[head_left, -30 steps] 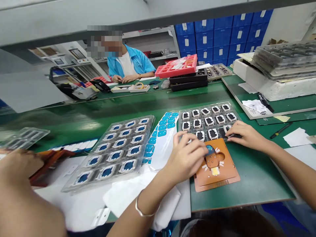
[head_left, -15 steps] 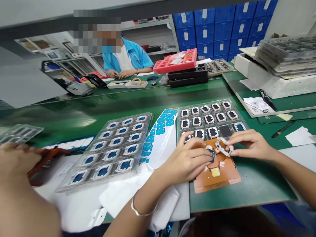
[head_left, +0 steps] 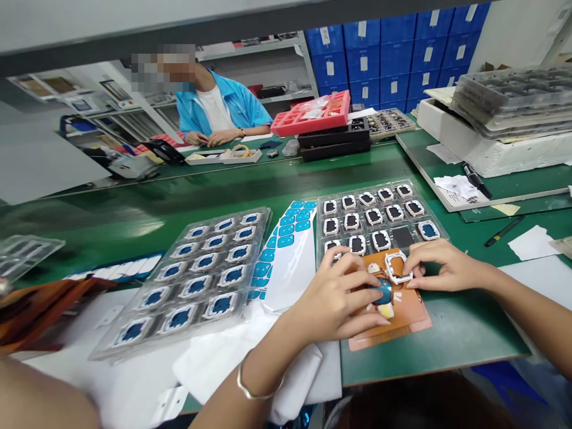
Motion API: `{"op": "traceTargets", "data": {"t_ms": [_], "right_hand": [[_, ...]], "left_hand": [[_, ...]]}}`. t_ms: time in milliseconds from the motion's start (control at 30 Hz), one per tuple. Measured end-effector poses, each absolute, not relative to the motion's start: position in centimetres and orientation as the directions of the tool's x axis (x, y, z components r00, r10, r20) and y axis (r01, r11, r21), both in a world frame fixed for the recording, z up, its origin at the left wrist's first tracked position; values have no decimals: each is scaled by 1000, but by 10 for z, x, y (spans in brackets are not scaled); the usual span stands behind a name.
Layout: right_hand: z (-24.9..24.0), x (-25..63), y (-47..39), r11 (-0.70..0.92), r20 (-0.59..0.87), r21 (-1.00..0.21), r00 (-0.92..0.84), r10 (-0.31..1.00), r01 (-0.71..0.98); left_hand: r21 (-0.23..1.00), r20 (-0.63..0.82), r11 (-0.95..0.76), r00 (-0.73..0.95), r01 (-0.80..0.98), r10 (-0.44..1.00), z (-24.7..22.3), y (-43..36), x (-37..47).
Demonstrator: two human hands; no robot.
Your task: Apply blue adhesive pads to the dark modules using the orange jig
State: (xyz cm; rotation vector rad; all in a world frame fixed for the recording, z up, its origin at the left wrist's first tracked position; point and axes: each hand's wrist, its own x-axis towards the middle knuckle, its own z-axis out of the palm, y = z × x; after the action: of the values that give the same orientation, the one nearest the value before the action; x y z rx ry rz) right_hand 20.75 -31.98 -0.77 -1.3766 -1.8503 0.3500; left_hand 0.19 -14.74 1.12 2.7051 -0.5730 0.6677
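Observation:
My left hand (head_left: pixel 342 292) is closed over a glossy blue piece (head_left: pixel 383 292), its fingertips on the piece at the orange fixture plate (head_left: pixel 413 316). A thin silver bracelet (head_left: pixel 252 381) circles that wrist. My right hand (head_left: pixel 440 265) pinches a white rectangular frame (head_left: pixel 395 267) by its lower right side, tilted up just above the plate's upper edge. The frame's opening is bare. A yellow patch (head_left: pixel 385 310) shows on the plate below the blue piece. My left fingers hide part of the plate.
Behind my hands lies a clear tray (head_left: pixel 319 235) of dark-centred white frames. Another tray (head_left: pixel 163 250) holds frames with blue plates. Between them is a sheet of blue stickers (head_left: pixel 286 241). A co-worker's arm (head_left: pixel 44 393) reaches in at left; another person (head_left: pixel 223 110) sits opposite.
The white frame has turned to show its open face. The blue piece has come down flatter under my left fingers. The co-worker's hand at left has mostly left view.

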Motion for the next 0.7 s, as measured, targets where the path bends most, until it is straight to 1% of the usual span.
{"op": "traceTargets", "data": {"t_ms": [133,300,533,700], "right_hand": [[-6,209,-320,370,464,-582,-79,882,724],[-3,213,-321,334,490,-553,-26,871,763],[-2,217,-321,344,480,-521,-65,875,781],[1,210,-324,350,531,-428,-82,843,833]], "left_hand": [[170,476,-891,827,-420,-299,11,-150,0],[86,469,-922,832,-377,-296,10,-150,-1],[131,450,-876,815,-464,-364,11,-144,0],[143,469,-883,816,-447,-337,13,-146,0]]}}
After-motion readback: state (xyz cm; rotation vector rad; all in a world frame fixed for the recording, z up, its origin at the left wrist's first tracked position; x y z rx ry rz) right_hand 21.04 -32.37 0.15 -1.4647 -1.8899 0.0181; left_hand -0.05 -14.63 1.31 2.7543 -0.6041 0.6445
